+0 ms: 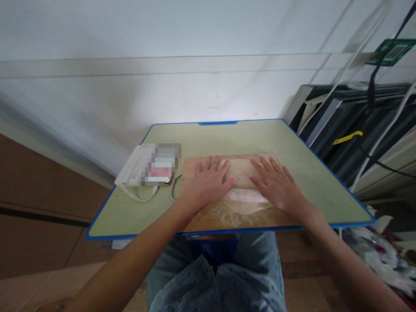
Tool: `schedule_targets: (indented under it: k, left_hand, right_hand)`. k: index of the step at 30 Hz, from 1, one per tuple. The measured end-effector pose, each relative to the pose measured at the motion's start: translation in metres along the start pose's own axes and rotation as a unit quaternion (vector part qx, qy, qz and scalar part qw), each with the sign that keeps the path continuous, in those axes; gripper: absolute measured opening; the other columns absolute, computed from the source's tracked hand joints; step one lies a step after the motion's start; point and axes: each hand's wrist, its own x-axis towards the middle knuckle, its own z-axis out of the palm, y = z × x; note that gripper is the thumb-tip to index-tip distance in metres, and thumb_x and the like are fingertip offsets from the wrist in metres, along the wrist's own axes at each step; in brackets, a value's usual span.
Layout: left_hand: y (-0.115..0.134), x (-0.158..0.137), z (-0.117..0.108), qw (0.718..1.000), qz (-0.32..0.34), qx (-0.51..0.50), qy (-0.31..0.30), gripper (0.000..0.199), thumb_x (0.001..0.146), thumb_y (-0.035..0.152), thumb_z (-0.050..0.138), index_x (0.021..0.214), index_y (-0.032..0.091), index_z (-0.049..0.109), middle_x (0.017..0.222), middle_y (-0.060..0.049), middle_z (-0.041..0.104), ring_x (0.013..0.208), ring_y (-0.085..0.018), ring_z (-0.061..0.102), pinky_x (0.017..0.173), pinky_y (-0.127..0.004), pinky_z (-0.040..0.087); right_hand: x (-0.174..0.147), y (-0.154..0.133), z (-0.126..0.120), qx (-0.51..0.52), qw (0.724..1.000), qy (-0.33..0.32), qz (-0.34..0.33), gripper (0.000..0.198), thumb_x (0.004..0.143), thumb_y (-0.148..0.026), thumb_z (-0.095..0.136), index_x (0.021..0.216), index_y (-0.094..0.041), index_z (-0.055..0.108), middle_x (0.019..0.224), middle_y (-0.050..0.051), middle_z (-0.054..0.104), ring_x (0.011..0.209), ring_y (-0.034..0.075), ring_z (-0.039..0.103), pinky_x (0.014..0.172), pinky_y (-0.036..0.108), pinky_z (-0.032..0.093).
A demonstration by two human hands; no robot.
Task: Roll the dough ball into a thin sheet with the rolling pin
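Note:
A thin, pale sheet of dough lies on a wooden board dusted with flour. Across the dough runs a whitish rolling pin, visible only between my palms; its ends are hidden. My left hand lies flat over the pin's left part, fingers stretched out and pointing away from me. Over the right part rests my right hand, also flat, with its fingers spread. The dough shows beyond the pin and on the near side, where its edge curves toward me.
The board sits on a light green table with a blue rim. At the left are a white pouch with a strap and a blurred-out flat item. Dark flat panels and hanging cables stand right of the table. A white wall rises behind.

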Motion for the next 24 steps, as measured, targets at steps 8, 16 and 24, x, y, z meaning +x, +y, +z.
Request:
schedule_targets:
  k: [8, 16, 24]
  left_hand:
    - [-0.008, 0.033, -0.007, 0.998, -0.063, -0.003, 0.026, 0.068, 0.093, 0.049, 0.027, 0.146, 0.009, 0.009, 0.15, -0.023, 0.015, 0.138, -0.036, 0.011, 0.106, -0.058, 0.018]
    - [0.004, -0.009, 0.0, 0.999, -0.009, 0.02, 0.042, 0.066, 0.092, 0.054, 0.026, 0.146, 0.017, 0.016, 0.152, -0.014, 0.018, 0.139, -0.031, 0.011, 0.11, -0.051, 0.013]
    - [-0.011, 0.035, -0.001, 0.998, -0.056, -0.004, 0.013, 0.063, 0.093, 0.049, 0.027, 0.145, 0.014, 0.016, 0.15, -0.019, 0.019, 0.138, -0.035, 0.016, 0.105, -0.055, 0.023]
  right_hand:
    - [0.03, 0.007, 0.002, 0.012, 1.0, -0.014, 0.009, 0.058, 0.094, -0.047, 0.014, 0.144, -0.02, 0.028, 0.148, 0.012, 0.031, 0.135, 0.034, 0.022, 0.101, 0.056, 0.03]
    - [-0.019, -0.009, -0.002, -0.023, 0.999, 0.05, -0.004, 0.054, 0.094, -0.041, 0.019, 0.144, -0.022, 0.026, 0.152, 0.008, 0.021, 0.139, 0.03, 0.009, 0.107, 0.06, 0.01]
    - [0.021, 0.003, 0.0, 0.008, 0.999, -0.019, 0.033, 0.058, 0.093, -0.049, 0.013, 0.144, -0.023, 0.025, 0.15, 0.009, 0.027, 0.136, 0.036, 0.021, 0.096, 0.069, 0.024]
